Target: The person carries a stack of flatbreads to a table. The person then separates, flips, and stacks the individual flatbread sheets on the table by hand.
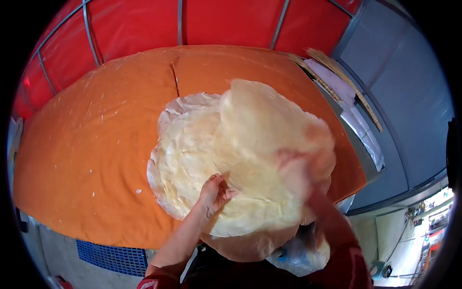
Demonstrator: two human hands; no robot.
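Sleeves (pixel 347 267), hands (pixel 214 194) (pixel 294 174) at pale sheets (pixel 269 123), orange cloth (pixel 91 159) broad leftward, right edge (pixel 347 147) close.

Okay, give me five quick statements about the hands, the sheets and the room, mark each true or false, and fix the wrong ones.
1. A pile of thin, pale, round sheets lies on an orange cloth. True.
2. The bare right hand looks more blurred than the bare left hand. True.
3. The left hand is away from the pile, over uncovered cloth. False: it is over the pile.
4. The wall panels behind the cloth are green. False: they are shiny red panels.
5. A blue plastic grid lies on top of the cloth. False: the blue plastic grid shows below the cloth's near edge.
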